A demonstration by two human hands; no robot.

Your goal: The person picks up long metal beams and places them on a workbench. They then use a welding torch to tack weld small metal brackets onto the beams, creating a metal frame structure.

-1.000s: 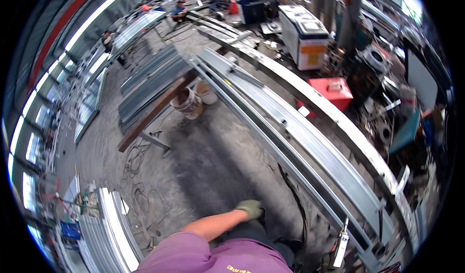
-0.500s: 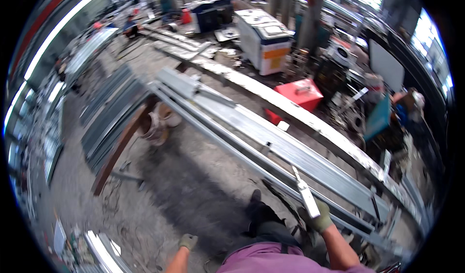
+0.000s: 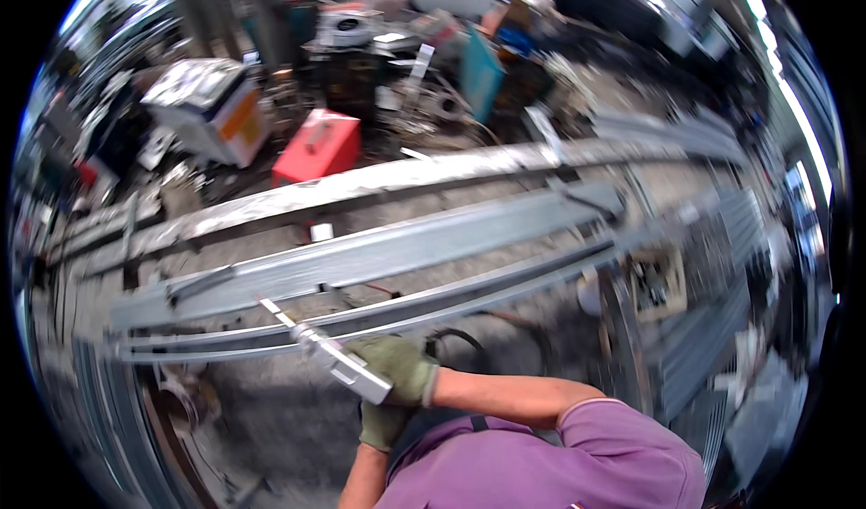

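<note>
My right hand, in an olive-green work glove, is closed on a slim silver hand tool with a blocky body and a thin, narrow front end. The tool slants up to the left, its tip over the steel channels; blur hides its exact kind. Close under the right hand is my left hand, also gloved. Its fingers are hidden behind the right hand and the tool's rear end. Past the hands lie long grey steel channels and a wider flat steel profile, side by side.
A long, paint-splashed beam runs behind the profiles. Beyond it stand a red box, a white cabinet and a teal panel among clutter. A tray of small parts sits at right, a bucket at lower left.
The view has swung right. My right hand has brought the silver tool in front of my body, and my left hand, apart and lower left before, has come up beneath it.
</note>
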